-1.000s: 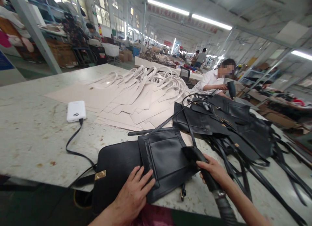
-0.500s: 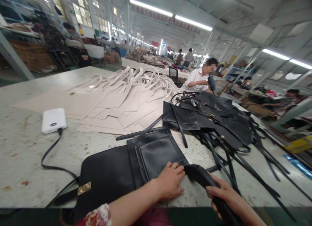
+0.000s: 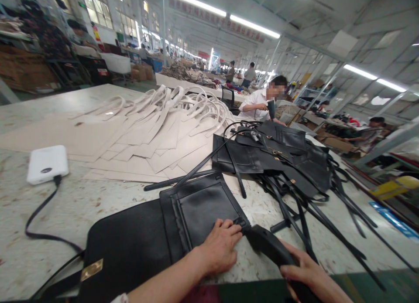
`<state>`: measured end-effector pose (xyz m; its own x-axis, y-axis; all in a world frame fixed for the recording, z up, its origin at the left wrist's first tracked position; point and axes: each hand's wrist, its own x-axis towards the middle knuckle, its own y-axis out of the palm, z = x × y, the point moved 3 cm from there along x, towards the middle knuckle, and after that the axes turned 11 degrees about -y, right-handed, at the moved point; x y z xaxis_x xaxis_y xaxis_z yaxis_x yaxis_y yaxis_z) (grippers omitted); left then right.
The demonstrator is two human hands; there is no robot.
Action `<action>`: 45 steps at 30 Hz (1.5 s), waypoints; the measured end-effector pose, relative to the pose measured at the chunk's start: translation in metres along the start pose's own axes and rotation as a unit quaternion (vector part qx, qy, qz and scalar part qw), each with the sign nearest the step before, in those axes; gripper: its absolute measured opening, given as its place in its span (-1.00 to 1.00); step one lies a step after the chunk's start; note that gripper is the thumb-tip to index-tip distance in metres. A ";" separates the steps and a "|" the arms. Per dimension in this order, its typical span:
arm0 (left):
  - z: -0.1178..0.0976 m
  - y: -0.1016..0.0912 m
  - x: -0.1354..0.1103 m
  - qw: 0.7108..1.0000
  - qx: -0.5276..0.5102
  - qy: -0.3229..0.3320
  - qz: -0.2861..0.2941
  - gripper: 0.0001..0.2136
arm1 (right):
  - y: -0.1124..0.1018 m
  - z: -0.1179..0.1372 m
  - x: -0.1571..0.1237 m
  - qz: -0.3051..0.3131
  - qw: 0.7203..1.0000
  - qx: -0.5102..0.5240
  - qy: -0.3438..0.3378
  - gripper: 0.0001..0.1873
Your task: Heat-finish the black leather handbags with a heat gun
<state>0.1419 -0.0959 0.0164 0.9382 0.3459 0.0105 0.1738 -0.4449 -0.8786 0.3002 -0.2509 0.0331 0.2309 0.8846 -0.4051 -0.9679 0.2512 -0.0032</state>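
Observation:
A black leather-like bag (image 3: 127,240) lies spread on the table at the front, with a gold clasp plate (image 3: 92,269) at its lower left and a framed pocket panel (image 3: 206,207) on its right part. My left hand (image 3: 221,246) holds down the bag's lower right edge, fingers bent over the panel and thumb beside the table. Gripped in my right hand (image 3: 304,268) is a black heat gun (image 3: 270,246). Its nozzle points left at the bag's corner, close to my left fingertips. Whether the nozzle touches the bag is hidden.
Black bags with long straps (image 3: 294,163) are heaped to the right. Beige pieces with looped handles (image 3: 157,137) pile up behind. A white power bank (image 3: 47,163) trails a black cable on the left. Across the table, a co-worker (image 3: 262,98) holds another dark gun-shaped tool.
The view has shifted, so the power bank and bag sit further left. Both hands stay at the same bag corner, and the heat gun nozzle is still beside my left fingers.

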 end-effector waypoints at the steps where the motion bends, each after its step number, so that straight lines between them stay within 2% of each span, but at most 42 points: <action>1: 0.000 0.000 0.000 1.000 -0.001 0.001 0.000 -0.63 | 0.001 0.001 0.001 -0.002 1.000 -0.002 -0.004 -0.05; 6: 0.000 -0.005 -0.002 1.000 -0.006 0.003 0.007 -0.68 | 0.012 0.020 0.027 -0.002 0.999 -0.036 -0.029 -0.21; 11: -0.001 -0.005 -0.002 1.000 -0.013 -0.005 -0.008 -0.65 | 0.022 0.045 0.076 0.008 0.997 -0.055 -0.051 -0.43; 15: 0.000 -0.001 -0.001 1.000 -0.014 -0.001 -0.015 -0.64 | 0.017 0.062 0.107 -0.040 0.992 -0.060 -0.099 -0.56; 17: 0.001 -0.001 -0.001 1.000 -0.015 0.007 -0.016 -0.62 | 0.012 0.068 0.102 -0.063 0.990 -0.059 -0.115 -0.52; 19: 0.003 -0.001 -0.002 1.000 -0.018 0.010 -0.018 -0.62 | 0.010 0.067 0.082 -0.058 0.991 -0.058 -0.105 -0.47; 23: 0.005 -0.002 -0.005 1.000 -0.022 0.008 -0.017 -0.62 | 0.016 0.045 0.033 -0.022 0.997 -0.058 -0.043 -0.31; 25: 0.005 -0.002 -0.006 1.000 -0.019 0.011 -0.005 -0.63 | 0.021 0.032 0.023 -0.007 0.999 -0.046 -0.010 -0.22; 28: 0.004 -0.002 -0.006 1.000 -0.018 0.014 0.007 -0.65 | 0.025 0.026 0.032 -0.009 0.999 -0.035 -0.004 -0.24; 32: 0.005 -0.002 -0.008 0.999 -0.032 0.006 0.000 -0.64 | 0.023 0.036 0.052 0.009 0.999 -0.044 -0.007 -0.37; 36: 0.007 0.000 -0.011 0.998 -0.051 0.020 -0.005 -0.63 | 0.019 0.038 0.047 0.030 0.998 -0.046 0.023 -0.38; 39: 0.008 0.000 -0.012 0.998 -0.061 0.031 0.001 -0.62 | 0.020 0.037 0.051 0.031 0.998 -0.047 0.012 -0.42; 45: 0.011 0.004 -0.010 0.998 -0.052 0.035 -0.006 -0.63 | 0.036 0.057 0.106 0.044 0.995 -0.069 -0.047 -0.66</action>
<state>0.1299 -0.0923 0.0081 0.9537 0.2952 0.0569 0.2118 -0.5255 -0.8240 0.2953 -0.1260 0.0423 0.1460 0.9357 -0.3212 -0.9877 0.1197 -0.1003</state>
